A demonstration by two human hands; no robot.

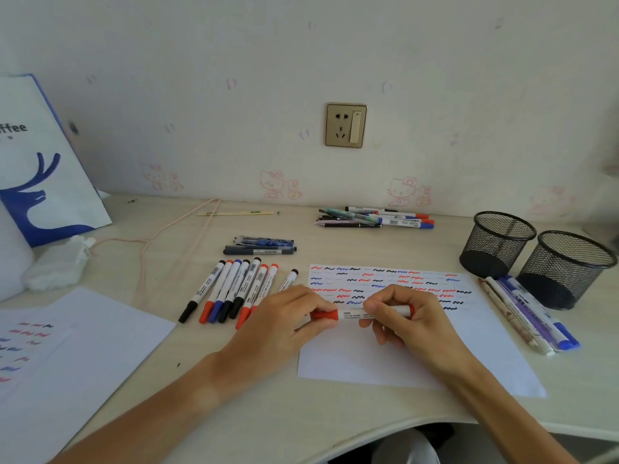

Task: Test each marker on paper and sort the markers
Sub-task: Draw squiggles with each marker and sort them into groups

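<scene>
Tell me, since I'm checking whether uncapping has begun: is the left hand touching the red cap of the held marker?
Touching. The head view shows the left hand with fingers curled round the red cap, while the right hand grips the marker barrel.

Light wood-look desk (268,396) against the wall. On it: scribbled test paper (402,356) in the middle, another sheet (83,346) near left, a row of markers (234,289) between them, pens (259,246) just behind, a far pile (375,217), two mesh cups (536,259) right with more markers (529,313) beside them, a bag (43,162) far left.

Red marker (360,313) between both hands
</scene>
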